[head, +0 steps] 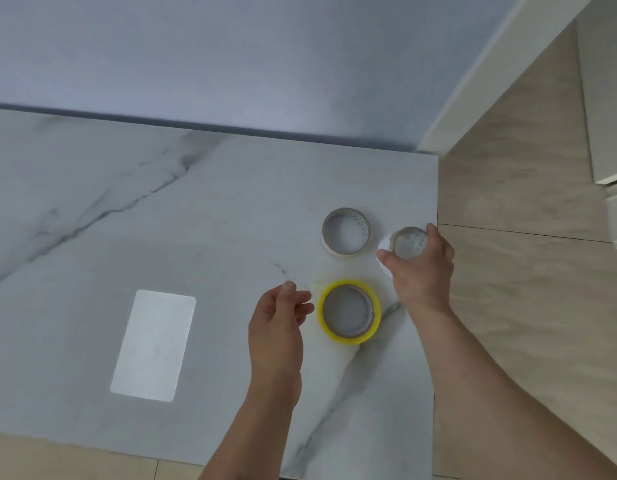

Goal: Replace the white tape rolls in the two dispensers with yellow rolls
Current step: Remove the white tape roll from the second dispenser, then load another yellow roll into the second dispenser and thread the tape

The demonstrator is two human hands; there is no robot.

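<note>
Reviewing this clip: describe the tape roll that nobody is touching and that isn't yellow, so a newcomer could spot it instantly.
Start at the marble-patterned table and go to its right edge, where three tape rolls cluster. The white roll lies flat, farthest from the person, directly beyond the yellow roll. Unlike the roll tilted up in the right hand, it lies untouched, with a pale rim rather than a yellow one.

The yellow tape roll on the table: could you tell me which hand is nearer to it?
Left. The left hand hovers just beside the yellow tape roll; the right hand holds a white roll beyond it.
</note>
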